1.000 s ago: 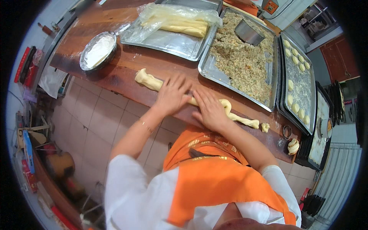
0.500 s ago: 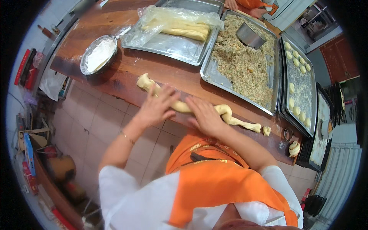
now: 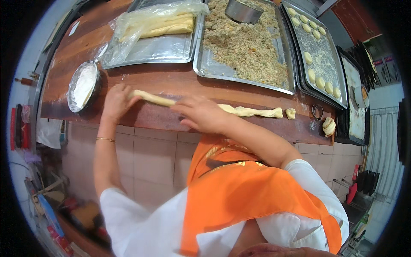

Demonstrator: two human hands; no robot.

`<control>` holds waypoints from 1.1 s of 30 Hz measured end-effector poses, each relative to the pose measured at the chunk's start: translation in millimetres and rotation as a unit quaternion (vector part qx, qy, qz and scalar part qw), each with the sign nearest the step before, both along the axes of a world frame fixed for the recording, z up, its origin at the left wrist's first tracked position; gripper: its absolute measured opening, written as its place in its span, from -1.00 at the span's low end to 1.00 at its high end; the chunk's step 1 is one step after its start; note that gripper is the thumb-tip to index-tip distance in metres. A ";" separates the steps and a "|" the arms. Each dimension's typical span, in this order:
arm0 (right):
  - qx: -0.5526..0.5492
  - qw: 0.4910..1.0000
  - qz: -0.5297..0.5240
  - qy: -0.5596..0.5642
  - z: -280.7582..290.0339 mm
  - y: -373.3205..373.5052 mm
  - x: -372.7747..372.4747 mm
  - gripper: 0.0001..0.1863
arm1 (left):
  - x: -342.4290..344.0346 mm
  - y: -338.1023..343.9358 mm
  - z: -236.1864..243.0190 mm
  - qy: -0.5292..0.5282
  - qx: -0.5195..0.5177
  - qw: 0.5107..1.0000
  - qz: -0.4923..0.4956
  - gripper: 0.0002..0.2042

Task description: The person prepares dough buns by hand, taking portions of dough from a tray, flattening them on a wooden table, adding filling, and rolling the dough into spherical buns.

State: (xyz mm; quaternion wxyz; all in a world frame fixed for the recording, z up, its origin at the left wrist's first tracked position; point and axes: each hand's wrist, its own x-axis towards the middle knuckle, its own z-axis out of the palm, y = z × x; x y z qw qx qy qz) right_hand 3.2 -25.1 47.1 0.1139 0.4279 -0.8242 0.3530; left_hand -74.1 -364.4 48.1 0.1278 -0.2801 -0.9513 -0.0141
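A long pale-yellow dough rope point(image 3: 155, 99) lies along the near edge of the wooden table. Its left end is in my left hand point(image 3: 118, 101), closed round it, close to a metal bowl of flour. Farther right, my right hand point(image 3: 200, 114) is closed over the middle of the rope, fingers on top and thumb toward me, hiding that stretch. Past it the rope runs on, lumpy and twisted, to the right. A small dough piece point(image 3: 290, 113) sits just off its right end, apart from it. Beyond are a metal ring point(image 3: 317, 112) and a coiled dough lump point(image 3: 329, 127).
The flour bowl point(image 3: 84, 87) stands at the left. Behind the rope are a tray point(image 3: 160, 54) with dough strips under plastic film, and a tray point(image 3: 222, 73) of crumbly filling with a metal cylinder point(image 3: 243, 11). Stacked trays point(image 3: 320, 55) at right carry small dough rounds.
My left hand has moved left to the rope's end, and my right hand has shifted left along it. The rope now lies straighter and longer. The view has shifted.
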 end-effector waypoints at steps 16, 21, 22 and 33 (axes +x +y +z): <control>0.237 0.965 -0.074 -0.079 -20.6 98.6 60.7 -0.25 | 99.9 158.9 -36.0 -0.107 0.093 0.989 -0.047 -0.46; 0.155 0.978 -0.134 0.027 -18.6 88.3 -4.4 -0.45 | 68.1 199.2 -34.5 -0.051 0.170 0.984 -0.005 -0.52; 0.140 0.981 -0.135 0.020 -17.7 92.1 -8.0 -0.50 | 65.8 214.4 -38.1 -0.058 0.213 0.975 -0.013 -0.53; 0.173 0.931 -0.317 -0.052 -22.2 233.9 85.0 -0.65 | 70.5 236.5 -17.6 -0.167 0.247 0.941 -0.159 -0.61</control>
